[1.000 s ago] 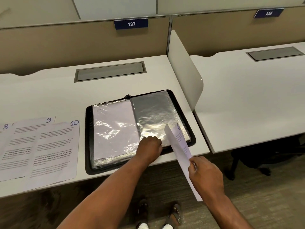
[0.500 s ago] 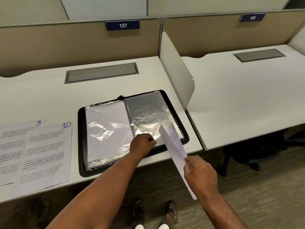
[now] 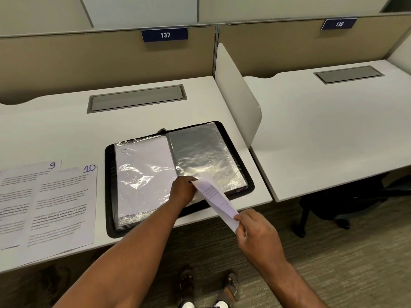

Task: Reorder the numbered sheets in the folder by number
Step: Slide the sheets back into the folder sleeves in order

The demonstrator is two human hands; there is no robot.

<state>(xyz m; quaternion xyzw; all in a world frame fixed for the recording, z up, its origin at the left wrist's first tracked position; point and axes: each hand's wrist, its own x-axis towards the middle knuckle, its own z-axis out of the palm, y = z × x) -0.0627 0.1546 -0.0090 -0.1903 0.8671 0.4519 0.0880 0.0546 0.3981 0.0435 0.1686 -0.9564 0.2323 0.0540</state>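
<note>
The black folder (image 3: 109, 187) lies open at the front right corner of the desk (image 3: 55, 132), just beside the white divider (image 3: 238, 96). The left hand (image 3: 182, 190) sits at the near edge of the folder's right-hand plastic sleeve (image 3: 204, 154) with its fingers curled under. Whether they pinch the sleeve I cannot tell. The right hand (image 3: 255, 231), out past the desk's front edge, pinches the lower end of a printed sheet (image 3: 216, 200). The sheet's upper end reaches the left hand. Sheets marked 9 (image 3: 22, 192) and 10 (image 3: 64, 203) lie overlapping along the front left edge.
</note>
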